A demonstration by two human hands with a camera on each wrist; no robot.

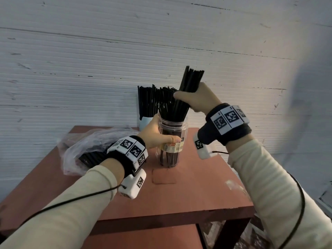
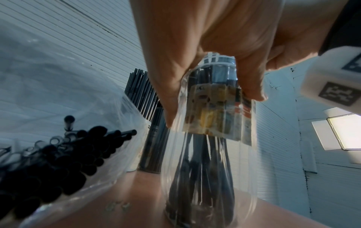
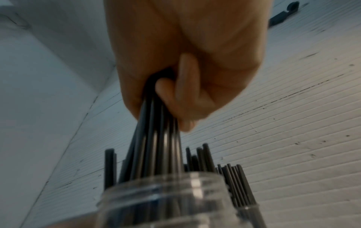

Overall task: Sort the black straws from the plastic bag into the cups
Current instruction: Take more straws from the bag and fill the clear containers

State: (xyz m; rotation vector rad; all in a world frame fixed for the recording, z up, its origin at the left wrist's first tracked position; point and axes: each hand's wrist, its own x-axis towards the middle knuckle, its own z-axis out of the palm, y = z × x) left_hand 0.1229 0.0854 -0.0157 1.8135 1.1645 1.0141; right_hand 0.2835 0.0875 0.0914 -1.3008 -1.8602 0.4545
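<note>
Straws [image 1: 190, 81] are bunching in the right hand [image 1: 197, 99], whose fingers are wrapping tight around the middle of the bundle. Their long axis is tilting, tops pointing toward 1 o'clock and lower ends already dipping into the jar [image 1: 172, 141] toward 7 o'clock, so the mouth is lying directly below the grip and the coming move looks like a plain slide down along that axis. The left hand [image 1: 156, 133] is clasping the jar's waist, thumb over the label [image 1: 173, 146], steadying it on the table [image 1: 197, 191]; this hand is nearer the bag [image 1: 80, 146], which is lying at 9 o'clock from the jar with more straws inside. A pale cup [image 1: 144, 122], packed with upright straws, is standing at 11 o'clock behind the jar, against the wall. Whether the bundle's lower tips are reaching the jar's bottom is hard to judge, since earlier-placed straws and the label are masking them. The right wrist view is blurring, showing only the fist, the shafts and the jar's rim. The bag's far end is hiding behind the left wrist.
</note>
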